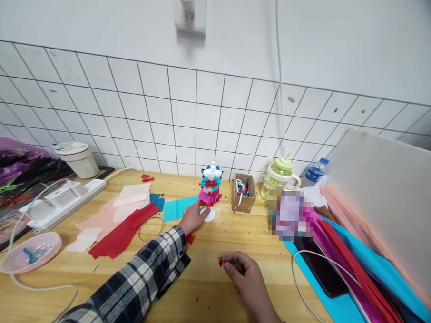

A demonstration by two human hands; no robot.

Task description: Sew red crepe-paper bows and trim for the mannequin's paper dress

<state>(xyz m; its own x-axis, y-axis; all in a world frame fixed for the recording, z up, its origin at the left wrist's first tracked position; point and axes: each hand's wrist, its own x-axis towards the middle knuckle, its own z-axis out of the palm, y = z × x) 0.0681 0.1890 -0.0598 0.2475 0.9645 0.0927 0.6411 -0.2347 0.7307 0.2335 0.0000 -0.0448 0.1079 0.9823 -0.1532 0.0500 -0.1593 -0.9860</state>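
Note:
A miniature dress form [211, 185] stands upright near the wall, dressed in ruffled blue, red and magenta crepe paper. My left hand [194, 218] is closed at the edge of its round white base [209, 215]; some of the fingers are hidden. Closer to me, my right hand [244, 272] pinches a small red piece [221, 262] between thumb and fingertips. Something small and silvery shows beside that piece, too tiny to name. A strip of light blue crepe paper [174, 208] and a red scrap [189, 238] lie by my left hand.
A small cardboard box [247, 204] of scraps is right of the form, with a green-lidded jug [279, 176] beyond. Red crepe paper [123, 231], a tape roll [139, 232], a pink dish [7, 264] and a power strip [43, 223] lie left. A phone [323, 271] lies right.

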